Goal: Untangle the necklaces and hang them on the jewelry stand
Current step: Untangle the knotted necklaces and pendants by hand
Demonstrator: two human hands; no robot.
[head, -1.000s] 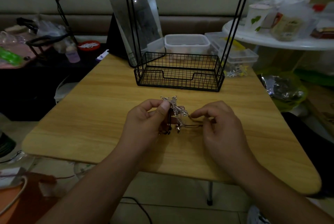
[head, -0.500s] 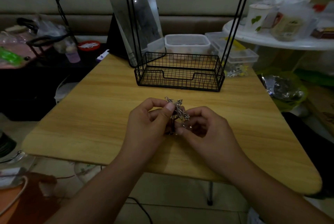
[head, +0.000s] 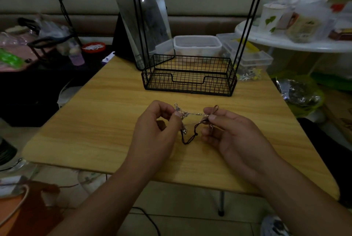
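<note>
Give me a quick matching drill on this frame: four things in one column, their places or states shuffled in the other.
1. left hand
2. dark cord
3. wire basket
4. mirror

A. sags in a loop between the hands
B. leans behind the basket's left end
C. pinches the silvery chain's left end
D. sits at the table's far edge

Pairs: 1-C, 2-A, 3-D, 4-B

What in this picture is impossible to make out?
- Head view: how many necklaces are in the tangle; too small and dim.
- Where the left hand and right hand pinch it, their fingers cover the strands.
- The jewelry stand: its top is cut off by the upper edge.
</note>
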